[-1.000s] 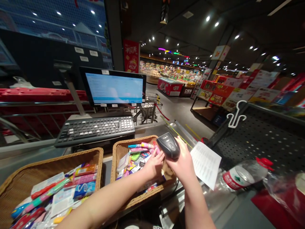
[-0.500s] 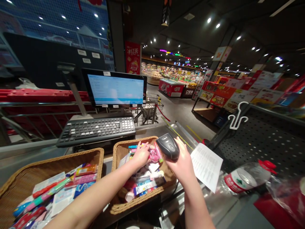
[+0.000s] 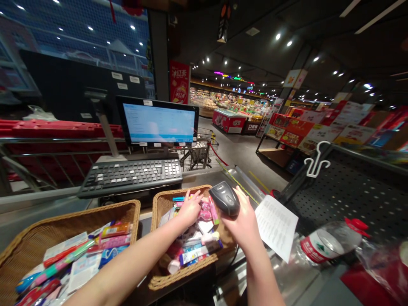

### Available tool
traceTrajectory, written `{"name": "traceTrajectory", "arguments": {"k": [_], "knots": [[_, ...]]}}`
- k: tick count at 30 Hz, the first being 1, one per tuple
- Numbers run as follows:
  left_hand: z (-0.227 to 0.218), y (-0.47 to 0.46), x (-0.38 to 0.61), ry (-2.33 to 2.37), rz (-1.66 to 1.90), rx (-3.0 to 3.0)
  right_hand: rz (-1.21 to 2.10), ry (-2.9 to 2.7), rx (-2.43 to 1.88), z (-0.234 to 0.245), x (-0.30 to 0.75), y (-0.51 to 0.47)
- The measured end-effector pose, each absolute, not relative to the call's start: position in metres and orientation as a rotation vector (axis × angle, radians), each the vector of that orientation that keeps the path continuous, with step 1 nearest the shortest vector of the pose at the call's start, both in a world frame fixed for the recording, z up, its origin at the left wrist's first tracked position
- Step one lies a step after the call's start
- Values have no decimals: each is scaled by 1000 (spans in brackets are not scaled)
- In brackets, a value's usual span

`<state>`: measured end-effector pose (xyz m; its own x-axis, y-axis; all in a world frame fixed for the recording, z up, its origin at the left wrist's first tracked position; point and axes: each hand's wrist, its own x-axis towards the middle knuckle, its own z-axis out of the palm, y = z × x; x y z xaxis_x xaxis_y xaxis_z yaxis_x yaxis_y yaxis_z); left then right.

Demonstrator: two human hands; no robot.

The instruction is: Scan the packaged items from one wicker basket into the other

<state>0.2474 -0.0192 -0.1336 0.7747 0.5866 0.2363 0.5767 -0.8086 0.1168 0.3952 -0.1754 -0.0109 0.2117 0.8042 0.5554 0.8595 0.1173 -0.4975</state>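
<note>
My right hand (image 3: 242,216) grips a black handheld barcode scanner (image 3: 225,198), held above the right side of a wicker basket (image 3: 183,280). Inside that basket my left hand (image 3: 190,208) lies over small pink packages (image 3: 205,210), its fingers spread apart. Whether the fingertips touch a particular package is hard to see. A pink-and-green tube (image 3: 213,210) leans under the scanner. Nearer to me in the basket are a blue-and-white packet (image 3: 194,255) and several other small goods. A second wicker basket (image 3: 134,214), at the left, holds toothbrush-like packs and other small items; my left forearm covers part of it.
Behind the baskets stand a keyboard (image 3: 134,174) and a lit monitor (image 3: 161,123). To the right lie a printed paper sheet (image 3: 276,227) and a clear bottle with a red cap (image 3: 331,240). A black perforated panel (image 3: 360,191) with a white hook (image 3: 316,160) rises beyond them.
My left hand stays in the basket, with its fingers a little more spread. My right hand keeps the scanner in nearly the same place. The view has shifted slightly.
</note>
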Motion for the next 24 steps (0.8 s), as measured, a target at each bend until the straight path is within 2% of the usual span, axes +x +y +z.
{"name": "traceTrajectory", "arguments": {"k": [10,24], "knots": [[-103,-7,198,996,547,2889,-91,-1563,-1697,-6,385,-176],[-8,-26,122,1024,1004,3056,-203,-1657,-1550,15,350,-173]]}}
